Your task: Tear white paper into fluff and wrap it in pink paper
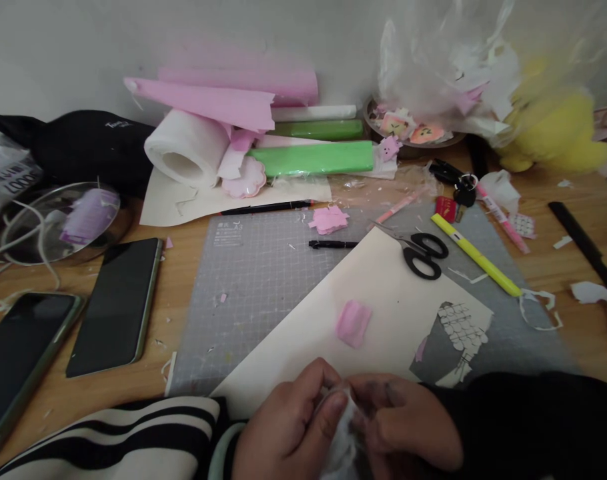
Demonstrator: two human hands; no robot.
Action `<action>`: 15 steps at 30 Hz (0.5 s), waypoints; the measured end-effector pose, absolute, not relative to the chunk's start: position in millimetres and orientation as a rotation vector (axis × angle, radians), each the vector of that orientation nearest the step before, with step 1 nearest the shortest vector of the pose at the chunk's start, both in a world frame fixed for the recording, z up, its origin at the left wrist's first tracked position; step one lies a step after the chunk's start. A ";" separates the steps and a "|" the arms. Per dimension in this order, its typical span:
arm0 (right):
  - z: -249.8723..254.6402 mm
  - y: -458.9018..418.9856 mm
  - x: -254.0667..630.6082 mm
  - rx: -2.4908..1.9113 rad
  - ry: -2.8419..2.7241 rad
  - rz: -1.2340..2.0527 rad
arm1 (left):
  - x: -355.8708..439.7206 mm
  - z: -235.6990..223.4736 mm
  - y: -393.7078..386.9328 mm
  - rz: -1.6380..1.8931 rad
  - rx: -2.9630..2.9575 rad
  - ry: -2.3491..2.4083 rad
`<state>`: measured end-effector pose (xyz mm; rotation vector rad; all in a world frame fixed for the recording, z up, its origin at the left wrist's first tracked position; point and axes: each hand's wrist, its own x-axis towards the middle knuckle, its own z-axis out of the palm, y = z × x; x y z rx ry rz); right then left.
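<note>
At the bottom centre, my left hand (294, 421) is closed, thumb and forefinger pinching a thin, white crumpled sheet (344, 427). Whether it is tissue or plastic I cannot make out. My right hand (408, 420) meets it from the other side, its curled fingers on the same sheet and partly blurred. Just beyond both hands lies a large cream paper (293, 340) with a small pink piece (353, 323) on it. Farther right, a grey piece with cut-out white scale shapes (461, 330) lies near my right sleeve. Black-handled scissors (423, 255) rest across the paper's upper corner.
A grey cutting mat (243, 280) lies beneath the paper. Two phones (116, 307) are at left, beside a metal bowl (13, 230). A paper roll (186, 150), green packs (313, 159) and a yellow plush (558, 133) line the back. A yellow cutter (476, 255) and keys (463, 193) lie right.
</note>
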<state>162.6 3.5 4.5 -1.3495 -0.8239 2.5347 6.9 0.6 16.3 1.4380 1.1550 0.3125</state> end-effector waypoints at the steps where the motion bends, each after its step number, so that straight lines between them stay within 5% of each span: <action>1: 3.6 1.9 162.0 -1.319 -0.798 2.530 | 7.2 16.5 0.7 0.314 1.446 1.157; 15: 5.2 -0.5 161.9 -1.351 -0.739 2.492 | 6.5 17.9 -1.2 0.311 1.464 1.150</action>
